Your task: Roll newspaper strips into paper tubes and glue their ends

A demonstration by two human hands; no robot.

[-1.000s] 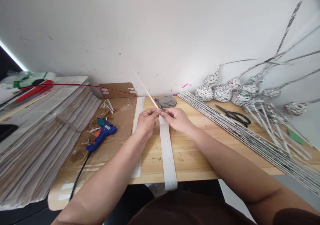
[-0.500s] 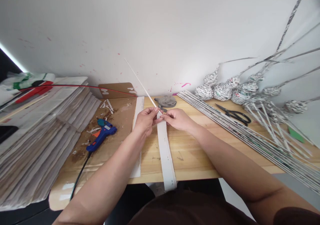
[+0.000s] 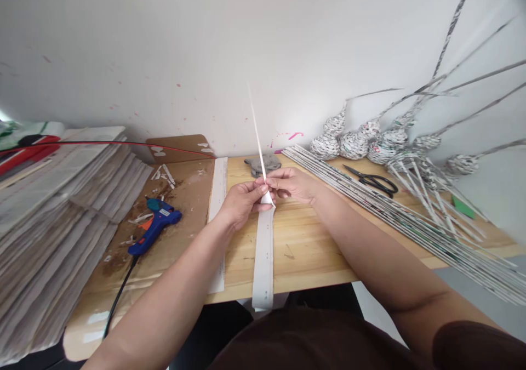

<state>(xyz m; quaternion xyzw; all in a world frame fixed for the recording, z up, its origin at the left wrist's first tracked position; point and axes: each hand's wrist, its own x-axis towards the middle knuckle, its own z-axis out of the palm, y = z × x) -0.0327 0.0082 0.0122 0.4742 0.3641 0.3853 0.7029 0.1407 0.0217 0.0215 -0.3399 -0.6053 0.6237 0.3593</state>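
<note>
Looks like a rolling step to me. The long flat white paper strip (image 3: 263, 260) lies up the pale wooden desk (image 3: 306, 249), near end poking past the edge. At its far end, the left hand (image 3: 241, 202) has thumb and fingers clamped on a thin tapered white paper tube (image 3: 257, 131), and the right hand (image 3: 296, 185) pinches it too. I'd say the next move calls for a snug, even twist. Beyond the strip: a crumpled grey cloth (image 3: 273, 163).

A pale wall (image 3: 205, 41) flecked with pink marks (image 3: 296, 135) rises behind a light wooden table (image 3: 304, 249).
</note>
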